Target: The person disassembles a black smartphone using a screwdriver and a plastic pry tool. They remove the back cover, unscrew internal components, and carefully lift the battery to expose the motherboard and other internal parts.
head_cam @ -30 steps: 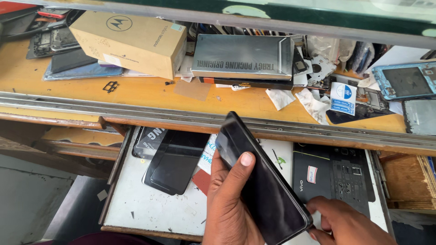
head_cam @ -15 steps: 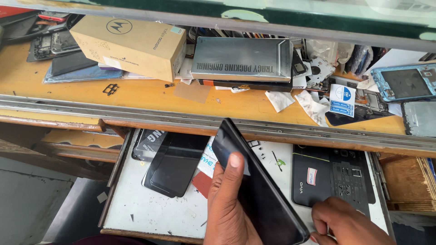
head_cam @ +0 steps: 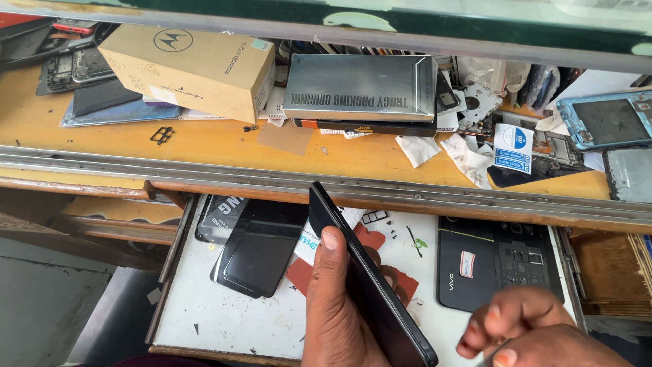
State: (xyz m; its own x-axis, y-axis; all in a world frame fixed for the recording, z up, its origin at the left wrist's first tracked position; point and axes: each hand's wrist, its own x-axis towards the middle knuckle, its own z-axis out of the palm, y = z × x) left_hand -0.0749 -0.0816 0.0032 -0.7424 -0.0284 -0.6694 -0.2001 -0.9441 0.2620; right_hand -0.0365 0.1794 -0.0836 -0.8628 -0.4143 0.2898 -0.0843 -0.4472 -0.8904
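Wooden counter shelf, yellow-brown top, metal sliding track along its front edge. Landmark: silver flat box, resting on the shelf near centre.

- Left of the silver box: tan cardboard box, lying angled.
- Further left: dark flat phone parts, stacked.
- Right of the silver box: crumpled white papers, a small blue-and-white sticker card.
- Far right: blue phone frame, face up.

Below the silver box: pulled-out white tray, scuffed. On it, a black glass panel lower left; black phone back panel lower right.
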